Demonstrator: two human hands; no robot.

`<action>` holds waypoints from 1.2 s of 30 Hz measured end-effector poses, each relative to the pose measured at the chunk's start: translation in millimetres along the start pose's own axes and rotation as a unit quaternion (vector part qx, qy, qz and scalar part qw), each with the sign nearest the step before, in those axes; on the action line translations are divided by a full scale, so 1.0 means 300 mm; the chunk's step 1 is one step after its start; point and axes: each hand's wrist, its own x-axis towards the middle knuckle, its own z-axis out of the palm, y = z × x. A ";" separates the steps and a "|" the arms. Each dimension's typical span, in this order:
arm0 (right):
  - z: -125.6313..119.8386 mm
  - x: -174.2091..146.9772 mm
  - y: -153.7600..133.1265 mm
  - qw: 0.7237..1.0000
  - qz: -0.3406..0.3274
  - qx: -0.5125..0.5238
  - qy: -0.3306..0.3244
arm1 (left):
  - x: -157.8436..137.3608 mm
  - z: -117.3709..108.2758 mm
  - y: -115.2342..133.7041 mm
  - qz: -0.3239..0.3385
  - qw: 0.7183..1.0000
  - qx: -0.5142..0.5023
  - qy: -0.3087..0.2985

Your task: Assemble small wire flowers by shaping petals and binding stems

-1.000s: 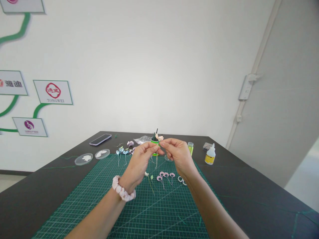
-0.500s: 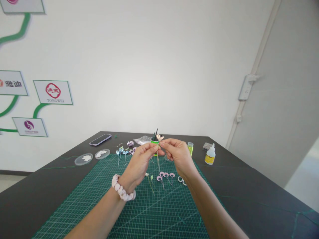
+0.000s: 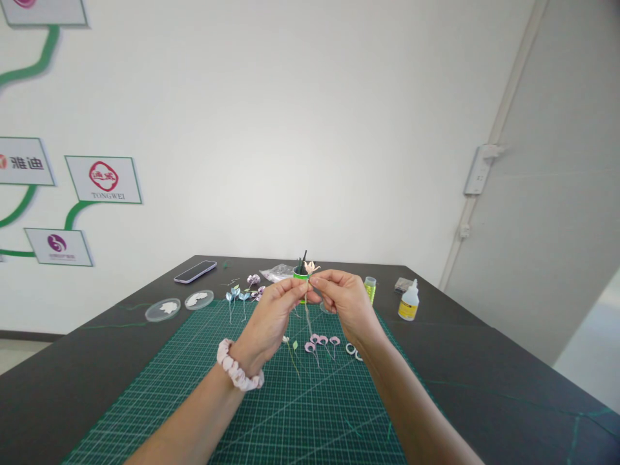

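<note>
A small flower (image 3: pixel 311 266) with pale, pointed petals stands upright above the fingers (image 3: pixel 294 294) of two bare hands, its thin, slightly wavy stem (image 3: pixel 309 316) hanging below them over a gridded green mat (image 3: pixel 165 387). The left hand (image 3: pixel 272 311), a ruffled scrunchie (image 3: pixel 239 369) at its wrist, pinches the stem between closed fingertips; the right hand (image 3: pixel 349 298) pinches just beside it, under the petals, the exact contact too small to make out. Behind, the hands partly block a bright green cup (image 3: pixel 301 276). Purple loops (image 3: pixel 310 348) on thin stalks lie on the mat beyond the forearms, near white rings (image 3: pixel 350 349) partly covered by the right wrist. Clear round dishes (image 3: pixel 154 314) and a flat phone (image 3: pixel 195 272) rest left on the dark desk (image 3: pixel 484 387); a yellow-labeled plastic bottle (image 3: pixel 408 305) stands right.
</note>
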 end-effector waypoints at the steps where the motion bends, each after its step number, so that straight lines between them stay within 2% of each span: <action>1: 0.000 0.001 0.000 1.000 0.000 0.001 0.000 | 0.000 0.001 0.000 -0.002 1.000 -0.001 0.000; 16: -0.009 0.005 0.012 0.999 0.004 0.024 -0.024 | 0.003 -0.014 -0.005 -0.057 0.995 -0.076 -0.035; 24: -0.022 0.011 0.027 0.993 0.010 0.078 -0.090 | 0.008 -0.033 -0.008 -0.160 0.966 -0.188 -0.081; 28: -0.024 0.008 0.026 0.988 0.028 0.097 -0.114 | 0.004 -0.041 -0.010 -0.191 0.948 -0.235 -0.100; 32: -0.021 0.008 0.025 0.989 0.028 0.096 -0.113 | 0.002 -0.044 -0.015 -0.190 0.950 -0.226 -0.097; 36: -0.014 0.006 0.021 0.995 0.002 0.072 -0.075 | 0.003 -0.038 -0.013 -0.118 0.983 -0.124 -0.066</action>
